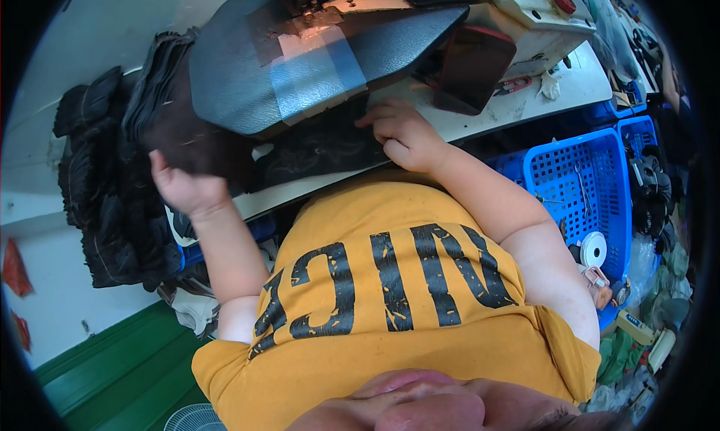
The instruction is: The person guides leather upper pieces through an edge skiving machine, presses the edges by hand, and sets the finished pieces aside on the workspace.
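My left hand (191, 193) is at the left of the sewing machine table, its thumb up and its fingers hidden behind a dark, motion-blurred part of the black cloth (319, 152). That blurred part seems to move with the hand. The rest of the cloth lies along the table's front edge, below the machine's grey padded bed (240, 79). At the cloth's right end, my right hand (409, 136) rests with curled fingers, its index fingertip pressed on the fabric. Blue and clear tape (307, 86) crosses the bed under the lit needle area.
Stacks of black fabric pieces (112, 199) lie at the left. A dark phone (476, 67) leans against the white machine body, with red-handled snips (512, 85) beside it. A blue basket (536, 165) at the right holds a white spool (593, 249) and small tools.
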`<state>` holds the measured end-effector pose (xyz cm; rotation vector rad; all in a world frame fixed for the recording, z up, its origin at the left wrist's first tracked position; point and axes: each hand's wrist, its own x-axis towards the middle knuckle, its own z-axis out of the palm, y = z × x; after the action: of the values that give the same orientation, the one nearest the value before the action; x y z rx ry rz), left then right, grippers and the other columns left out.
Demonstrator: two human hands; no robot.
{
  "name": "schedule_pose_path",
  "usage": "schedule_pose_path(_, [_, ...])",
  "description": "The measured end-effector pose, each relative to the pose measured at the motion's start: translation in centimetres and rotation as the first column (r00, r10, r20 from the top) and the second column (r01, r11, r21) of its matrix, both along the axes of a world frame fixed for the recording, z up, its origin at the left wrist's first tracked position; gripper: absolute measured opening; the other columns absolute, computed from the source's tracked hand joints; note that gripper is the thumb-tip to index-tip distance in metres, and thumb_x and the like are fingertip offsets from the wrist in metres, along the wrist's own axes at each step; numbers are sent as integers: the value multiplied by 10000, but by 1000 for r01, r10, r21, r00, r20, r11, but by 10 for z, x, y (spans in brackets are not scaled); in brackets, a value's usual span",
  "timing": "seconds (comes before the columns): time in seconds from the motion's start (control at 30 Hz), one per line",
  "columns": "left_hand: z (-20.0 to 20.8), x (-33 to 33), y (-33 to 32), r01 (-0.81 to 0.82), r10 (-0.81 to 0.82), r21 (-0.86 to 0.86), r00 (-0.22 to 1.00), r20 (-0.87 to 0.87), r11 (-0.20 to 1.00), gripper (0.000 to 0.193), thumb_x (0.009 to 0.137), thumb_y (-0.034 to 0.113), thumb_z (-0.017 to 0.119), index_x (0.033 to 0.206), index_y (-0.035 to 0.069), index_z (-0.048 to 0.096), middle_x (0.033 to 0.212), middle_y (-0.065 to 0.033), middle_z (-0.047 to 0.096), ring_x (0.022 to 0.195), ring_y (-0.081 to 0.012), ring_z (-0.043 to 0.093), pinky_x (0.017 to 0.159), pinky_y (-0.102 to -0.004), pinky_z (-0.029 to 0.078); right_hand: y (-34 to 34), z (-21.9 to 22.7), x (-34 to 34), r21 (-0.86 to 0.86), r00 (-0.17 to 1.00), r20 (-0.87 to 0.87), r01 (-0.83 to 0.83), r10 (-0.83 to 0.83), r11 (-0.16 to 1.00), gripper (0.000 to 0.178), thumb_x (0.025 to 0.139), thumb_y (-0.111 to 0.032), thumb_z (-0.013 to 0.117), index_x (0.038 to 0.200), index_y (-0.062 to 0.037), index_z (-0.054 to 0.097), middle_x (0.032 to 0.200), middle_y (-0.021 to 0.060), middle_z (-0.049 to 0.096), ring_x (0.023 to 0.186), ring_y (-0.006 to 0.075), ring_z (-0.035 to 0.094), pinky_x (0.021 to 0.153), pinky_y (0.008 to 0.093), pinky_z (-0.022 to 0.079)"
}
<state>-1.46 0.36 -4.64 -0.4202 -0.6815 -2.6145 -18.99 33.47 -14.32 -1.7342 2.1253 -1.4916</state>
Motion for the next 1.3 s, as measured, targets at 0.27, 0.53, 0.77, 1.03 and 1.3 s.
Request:
schedule_pose_path(0.27, [85,13,71,-112,433,-986,888,-154,-121,551,1071,510,512,1329,37,623,1569,-199,564,1554,-430,382,1294,-569,194,-3,4,11,-78,992,-75,95,-101,992,115,775,-122,709,787,-42,627,1199,147,731,1096,387,622,987,503,474])
schedule_pose_path(0.53, [92,-32,112,-186,495,-881,767,-407,-436,274,998,195,682,1219,34,662,1294,-154,738,1176,-365,673,1099,-464,424,-9,71,36,-423,970,-221,3,-106,906,615,755,86,728,1330,-67,569,1202,212,706,898,371,712,742,420,570])
schedule_pose_path(0.77, [103,-76,99,-84,522,-802,719,-460,-591,253,923,102,754,1172,71,787,1046,-132,752,1014,-342,683,907,-427,520,-8,107,45,-497,977,-199,-38,-71,867,688,735,133,718,1391,-27,588,892,136,712,736,344,684,653,411,542])
schedule_pose_path(1.03, [103,-78,112,-133,395,-686,733,-553,-715,315,914,156,759,1213,59,770,1122,-123,723,1075,-351,659,983,-430,520,-5,101,48,-438,904,-427,-220,14,872,369,791,-105,747,1159,-81,769,865,66,669,681,247,624,627,360,494])
schedule_pose_path(1.3, [113,-75,119,-3,428,-595,692,-582,-804,346,955,170,637,1266,78,758,1188,-147,670,1102,-353,623,988,-463,507,-2,114,50,-399,932,-354,-223,75,890,345,790,-106,813,1134,-124,806,830,44,629,645,228,585,582,350,453])
